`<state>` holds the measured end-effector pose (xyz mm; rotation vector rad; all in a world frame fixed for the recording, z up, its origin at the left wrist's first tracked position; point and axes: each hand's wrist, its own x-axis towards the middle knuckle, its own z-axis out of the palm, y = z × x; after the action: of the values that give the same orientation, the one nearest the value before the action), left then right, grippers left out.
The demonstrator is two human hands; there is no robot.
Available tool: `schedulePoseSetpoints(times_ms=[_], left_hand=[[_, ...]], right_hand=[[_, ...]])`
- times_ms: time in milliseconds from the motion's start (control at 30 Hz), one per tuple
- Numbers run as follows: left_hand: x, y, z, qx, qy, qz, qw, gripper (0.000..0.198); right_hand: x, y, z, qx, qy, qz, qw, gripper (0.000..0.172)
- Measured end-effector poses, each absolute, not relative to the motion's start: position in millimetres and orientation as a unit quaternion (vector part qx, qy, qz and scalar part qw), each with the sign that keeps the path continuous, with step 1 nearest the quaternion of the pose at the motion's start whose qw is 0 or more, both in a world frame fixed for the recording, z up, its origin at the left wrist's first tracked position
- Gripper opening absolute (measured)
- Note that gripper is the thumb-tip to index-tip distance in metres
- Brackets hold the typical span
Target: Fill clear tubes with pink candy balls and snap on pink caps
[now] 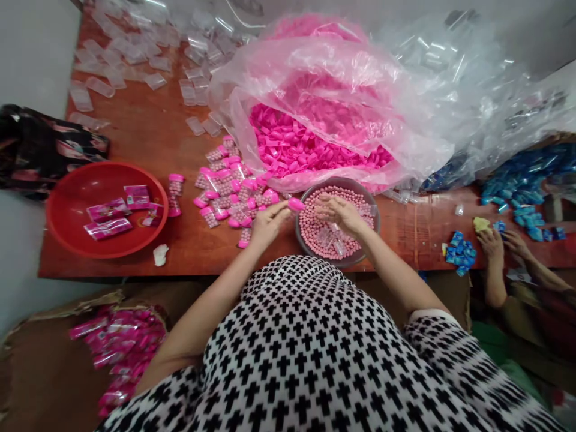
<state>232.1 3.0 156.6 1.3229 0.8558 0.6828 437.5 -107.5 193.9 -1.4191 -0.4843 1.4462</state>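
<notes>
My left hand [270,223] pinches a bright pink cap [296,204] by its end, at the left rim of a grey bowl [377,231]. Pink beads [315,225] fill the bowl, and a few clear containers [333,241] lie on them. Over the bowl is my right hand [341,214], its fingers curled toward the cap; whether they hold anything is too blurred to tell. A pile of bead-filled containers with pink caps [229,189] lies left of my left hand. Behind the bowl, an open plastic bag [315,141] holds many loose pink caps.
At left sits a red basin [63,210] with pink packets. Clear containers [135,51] lie at the back left. A box of pink packets [128,348] stands below the table edge. On the right, another person's hands [492,246] are near blue pieces [461,253].
</notes>
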Motion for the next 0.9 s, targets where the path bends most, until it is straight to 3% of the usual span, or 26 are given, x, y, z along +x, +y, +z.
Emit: schedulePoseSetpoints(times_ms=[67,200,300,367,433,600,767,833,900], left_hand=[[218,25,156,0.571,0.417,0.345,0.617,0.029],[203,48,149,0.629,0.425,0.375,0.533,0.035],[216,28,143,0.671,0.410,0.332,0.522,0.035],[232,4,143,0.693,0.388,0.288,0.535,0.031],[250,-17,145,0.716,0.354,0.246,0.549,0.027],[274,-35,151,0.759,0.295,0.183,0.550,0.024],[274,-27,150,0.778,0.320,0.146,0.521,0.022],[272,-24,148,0.779,0.334,0.134,0.514,0.022],[270,-23,145,0.776,0.350,0.131,0.509,0.023]], right_hand=[[467,-115,193,-0.669,-0.300,0.507,0.453,0.038],[494,-132,184,-0.766,-0.513,0.348,0.172,0.020],[480,-138,173,-0.779,-0.576,0.249,-0.003,0.025],[468,-140,167,-0.788,-0.575,0.213,-0.058,0.030],[460,-141,162,-0.791,-0.572,0.209,-0.064,0.031],[474,-139,166,-0.806,-0.548,0.223,0.017,0.026],[489,-110,159,-0.761,-0.628,0.138,-0.091,0.028],[483,-98,146,-0.725,-0.656,0.186,-0.095,0.026],[475,-91,130,-0.710,-0.653,0.264,-0.024,0.020]])
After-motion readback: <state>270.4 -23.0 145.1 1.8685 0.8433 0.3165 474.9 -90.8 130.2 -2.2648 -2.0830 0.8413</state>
